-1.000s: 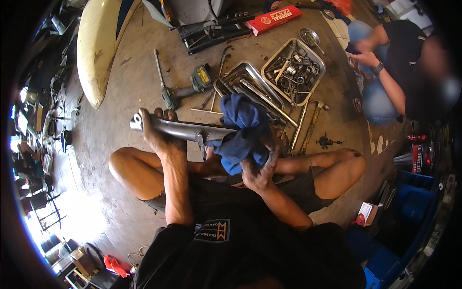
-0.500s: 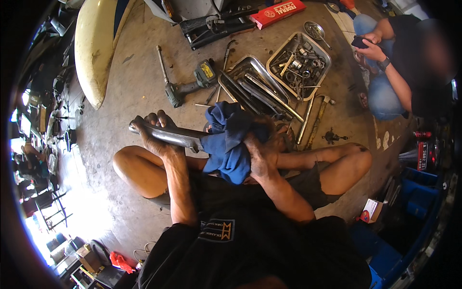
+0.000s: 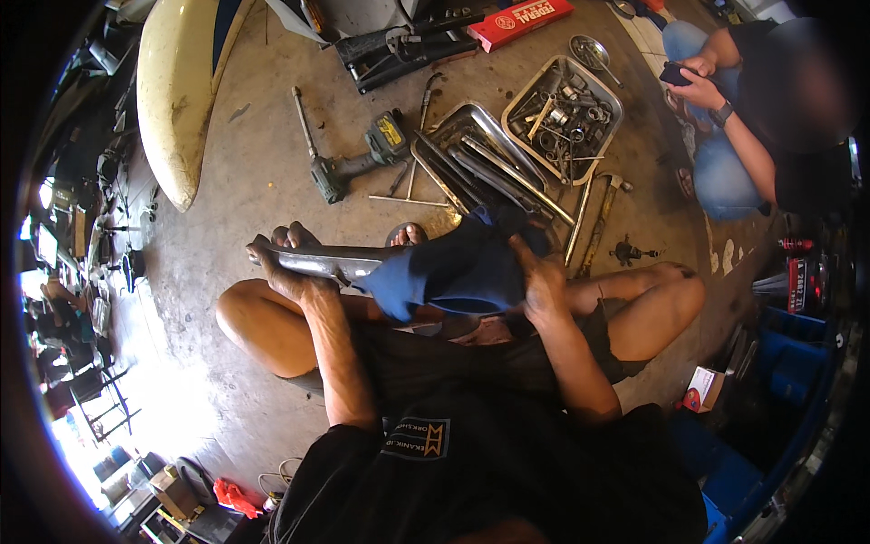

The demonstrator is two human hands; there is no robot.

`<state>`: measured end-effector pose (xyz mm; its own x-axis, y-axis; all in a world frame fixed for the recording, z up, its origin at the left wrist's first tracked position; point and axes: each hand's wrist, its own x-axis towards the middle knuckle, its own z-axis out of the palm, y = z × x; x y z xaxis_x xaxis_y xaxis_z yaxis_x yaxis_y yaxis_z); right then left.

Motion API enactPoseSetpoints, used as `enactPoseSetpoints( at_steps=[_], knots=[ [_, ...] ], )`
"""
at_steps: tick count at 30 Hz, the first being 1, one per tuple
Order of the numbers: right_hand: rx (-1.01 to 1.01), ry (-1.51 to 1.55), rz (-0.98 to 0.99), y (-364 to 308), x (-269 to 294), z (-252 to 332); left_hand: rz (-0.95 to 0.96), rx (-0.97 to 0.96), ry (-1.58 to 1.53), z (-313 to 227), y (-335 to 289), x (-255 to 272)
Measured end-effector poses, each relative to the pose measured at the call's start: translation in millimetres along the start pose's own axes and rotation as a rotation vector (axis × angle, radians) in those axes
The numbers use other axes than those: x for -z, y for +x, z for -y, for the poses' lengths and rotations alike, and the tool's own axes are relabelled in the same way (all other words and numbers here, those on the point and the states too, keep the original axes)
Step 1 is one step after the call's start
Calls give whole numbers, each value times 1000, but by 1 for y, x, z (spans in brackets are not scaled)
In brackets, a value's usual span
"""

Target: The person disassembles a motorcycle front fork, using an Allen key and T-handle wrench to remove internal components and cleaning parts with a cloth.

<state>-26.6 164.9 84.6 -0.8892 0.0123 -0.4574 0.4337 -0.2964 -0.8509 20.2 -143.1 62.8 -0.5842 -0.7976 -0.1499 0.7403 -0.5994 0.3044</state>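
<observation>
Seated on the floor, I have a long, dark, glossy metal part [image 3: 349,261] held across my lap. My left hand [image 3: 294,260] wraps round its left end, fingers closed. A blue cloth [image 3: 444,272] drapes over the part's right portion and hides it. At the cloth's right end my right hand [image 3: 542,283] is closed on the fabric; whether it also grips the metal beneath cannot be made out. Beyond the cloth lies a metal tray [image 3: 471,111] with several rods and tubes. A cordless impact wrench [image 3: 349,168] rests on the floor ahead of my left hand.
A tray of sockets and wrenches [image 3: 618,122] stands far right, beside a small metal bowl [image 3: 591,53]. A hammer [image 3: 600,222] lies right of the rods. Farther off are a red box [image 3: 521,23] and a black floor jack [image 3: 399,54]. A person [image 3: 725,118] sits at right holding a phone.
My right hand has moved right with the cloth, which is now stretched out along the part instead of bunched. My left hand keeps its grip, almost in the same place.
</observation>
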Motion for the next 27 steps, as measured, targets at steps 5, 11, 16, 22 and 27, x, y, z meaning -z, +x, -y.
enactPoseSetpoints(
  at_steps=[5, 11, 16, 22, 27],
  knots=[
    [295, -584, -40, 26, 53, -45, -49, 38, 195, 5, 11, -15],
    [220, -1166, 253, 4, 58, -22, -344, 92, 690, 20, 94, -9],
    [165, -1197, 692, -1, 57, -43, -593, 93, 1248, 37, 179, 117],
    [237, -1291, 776, -4, 62, -52, -847, 102, 1686, 38, 210, 228],
    [223, -1324, 766, 4, 59, -63, -825, 391, 1540, 45, 193, 259]
  ],
)
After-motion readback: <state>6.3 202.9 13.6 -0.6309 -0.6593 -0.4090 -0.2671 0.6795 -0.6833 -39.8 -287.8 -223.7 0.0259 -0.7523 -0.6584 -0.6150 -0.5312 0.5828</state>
